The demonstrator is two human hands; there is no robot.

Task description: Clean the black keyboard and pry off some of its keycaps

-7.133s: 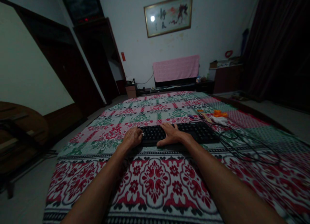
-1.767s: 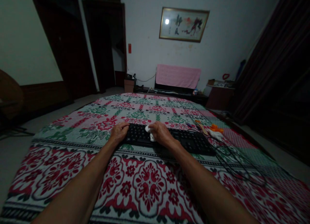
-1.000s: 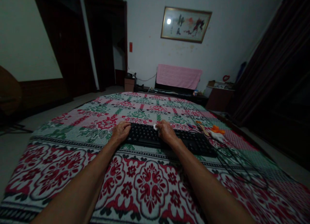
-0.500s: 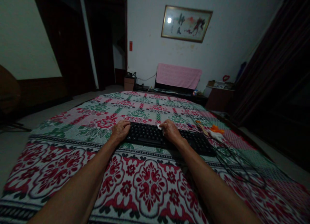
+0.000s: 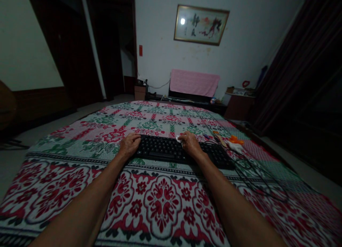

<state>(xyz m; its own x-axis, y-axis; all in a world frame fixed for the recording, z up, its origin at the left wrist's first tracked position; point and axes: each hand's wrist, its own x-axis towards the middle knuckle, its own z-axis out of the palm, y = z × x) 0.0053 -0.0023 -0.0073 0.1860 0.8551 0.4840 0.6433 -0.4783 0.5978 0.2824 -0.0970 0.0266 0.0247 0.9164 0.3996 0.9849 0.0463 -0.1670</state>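
A black keyboard (image 5: 165, 149) lies across a bed covered with a red, green and white floral spread (image 5: 160, 200). My left hand (image 5: 129, 145) is curled over the keyboard's left end, gripping it. My right hand (image 5: 189, 142) rests on the keys near the keyboard's middle, fingers closed on a small white wipe (image 5: 178, 139) that peeks out at the fingertips near the far edge.
A black cable (image 5: 256, 175) loops on the spread right of the keyboard. Small orange and white items (image 5: 235, 143) lie beyond its right end. A pink cloth (image 5: 194, 82) drapes furniture at the far wall. Dark doors stand left, dark curtains right.
My right hand with the white wipe has slid rightward along the keys, from left of the keyboard's middle to its middle. My left hand has stayed on the left end.
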